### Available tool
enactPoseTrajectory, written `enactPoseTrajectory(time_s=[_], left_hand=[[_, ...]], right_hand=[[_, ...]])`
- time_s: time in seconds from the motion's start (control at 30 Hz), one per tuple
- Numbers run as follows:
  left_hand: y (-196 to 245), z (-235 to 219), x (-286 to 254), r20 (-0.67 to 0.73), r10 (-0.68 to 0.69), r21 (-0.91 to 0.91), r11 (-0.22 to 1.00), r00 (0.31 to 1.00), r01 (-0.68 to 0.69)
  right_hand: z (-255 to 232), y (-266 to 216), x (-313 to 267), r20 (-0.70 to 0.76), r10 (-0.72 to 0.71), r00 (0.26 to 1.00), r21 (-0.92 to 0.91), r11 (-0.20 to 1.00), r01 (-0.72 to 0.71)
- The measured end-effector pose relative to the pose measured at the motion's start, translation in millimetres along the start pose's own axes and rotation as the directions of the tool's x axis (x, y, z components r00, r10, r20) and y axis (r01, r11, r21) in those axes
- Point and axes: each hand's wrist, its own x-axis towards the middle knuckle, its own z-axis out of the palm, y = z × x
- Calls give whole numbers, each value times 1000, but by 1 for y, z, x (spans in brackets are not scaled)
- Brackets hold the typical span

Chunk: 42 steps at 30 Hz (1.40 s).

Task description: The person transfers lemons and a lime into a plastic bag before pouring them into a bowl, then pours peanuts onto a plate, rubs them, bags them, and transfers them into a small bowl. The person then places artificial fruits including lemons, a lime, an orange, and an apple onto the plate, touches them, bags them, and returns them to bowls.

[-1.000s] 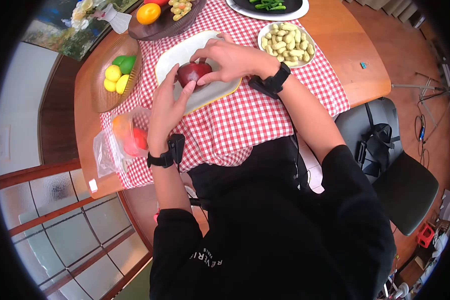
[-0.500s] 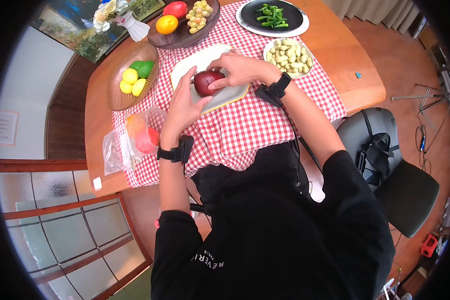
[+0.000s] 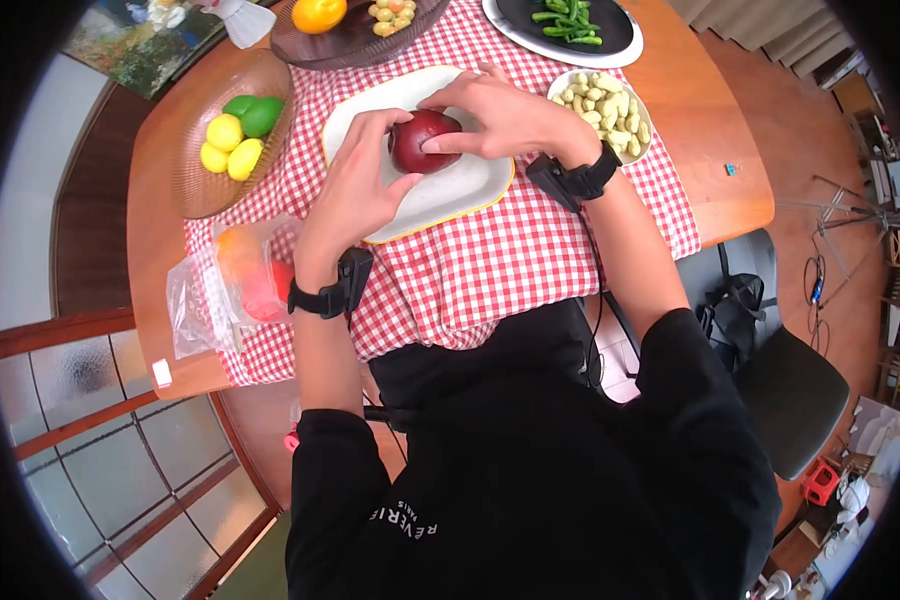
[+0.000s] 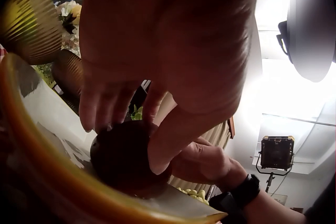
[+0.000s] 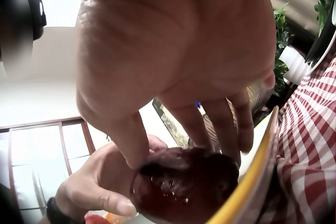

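Observation:
A glossy dark red round fruit (image 3: 417, 152) sits over the white yellow-rimmed plate (image 3: 465, 195), between both hands. My right hand (image 3: 510, 118) grips it from the right, thumb across its near face and fingers round the far side. From the left, my left hand (image 3: 358, 185) cups it, fingertips at its far left edge; the thumb points at its near lower edge. In the left wrist view the fruit (image 4: 118, 153) looks dark in shade, with the left thumb overlapping it. Shiny dents mark the fruit (image 5: 178, 192) in the right wrist view.
Left of the plate are an amber bowl (image 3: 192, 180) with lemons and limes and a plastic bag (image 3: 195, 310) with red and orange produce. Peanuts (image 3: 615, 112) fill a dish at right. Behind stand a fruit bowl (image 3: 300, 50) and a black plate (image 3: 515, 18) with green peppers.
The head view has shifted. Since one second ago my left thumb has moved off the fruit's near face to its lower edge. My right hand keeps its grip.

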Motion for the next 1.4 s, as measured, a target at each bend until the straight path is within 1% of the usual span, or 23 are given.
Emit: enactPoseTrajectory(time_s=[0.03,0.1,0.17,0.23,0.27,0.3,0.37,0.43,0.5,0.57,0.63,0.7,0.8,0.87,0.9,0.97,1.03,1.1,1.17,1.2,1.27,1.33,1.4], left_hand=[[-2,2,0,12,-1,-15,1000,1000,1],[-4,4,-1,-22,-24,-48,999,999,23],[-6,3,-4,-25,3,-43,999,1000,-4],[-9,3,-8,-61,-9,-137,991,998,1],[-4,3,-12,-57,-89,-160,984,994,79],[-3,3,-12,-61,-99,-164,983,993,88],[-4,4,-13,-29,-234,-67,971,972,231],[-6,3,-13,-18,-241,-94,967,970,238],[-1,-2,-13,1,-166,-67,984,986,166],[2,0,-13,-17,-172,-95,981,985,169],[6,-2,-12,-48,-70,-107,992,996,65],[9,-1,-13,-60,-74,-92,993,995,68],[9,-2,-13,-49,-65,-74,995,997,62],[7,-2,-14,-103,-99,-151,985,990,83],[5,-2,-14,-110,-102,-150,985,989,85],[1,-1,-16,-74,-236,-19,972,969,235],[1,-2,-18,-51,-244,-21,970,968,244],[3,-3,-18,-26,-250,-19,968,968,249],[6,-4,-15,-120,-129,-47,991,984,125],[5,-4,-14,-126,-130,-43,991,984,125],[2,-3,-13,-135,-13,71,997,991,23],[5,-3,-13,-135,-24,23,999,991,27],[7,-1,-13,-132,-29,-29,999,991,25]], right_hand=[[0,-5,-1,54,42,998,-28,999,-40],[4,-9,-6,37,84,996,-5,996,-84],[8,-9,-6,-44,-35,998,22,999,36],[10,-14,-8,-50,-37,998,65,997,40],[9,-16,-7,-50,-53,997,46,997,55],[8,-18,-6,-49,-71,996,28,997,73],[9,-19,-6,9,-43,999,20,999,43],[11,-15,-7,-82,-75,994,42,996,79],[6,-11,-7,-86,-53,995,47,997,58],[0,-4,-9,8,49,999,46,998,-49],[1,-5,-10,-15,57,998,54,997,-56],[4,-7,-11,9,67,998,-32,997,-67],[0,-12,-8,67,35,997,-4,999,-35],[3,-11,-9,57,39,998,14,999,-40],[5,-11,-8,45,48,998,36,998,-49],[6,-12,-7,69,62,996,41,997,-65],[8,-12,-8,10,29,1000,36,999,-30],[6,-13,-8,10,41,999,36,999,-41],[4,-14,-7,6,46,999,32,998,-46],[5,-14,-8,-10,39,999,10,999,-39],[7,-14,-6,-22,30,999,-6,1000,-30],[9,-15,-7,-50,24,998,-41,999,-26],[9,-16,-7,-43,29,999,-19,999,-30]])
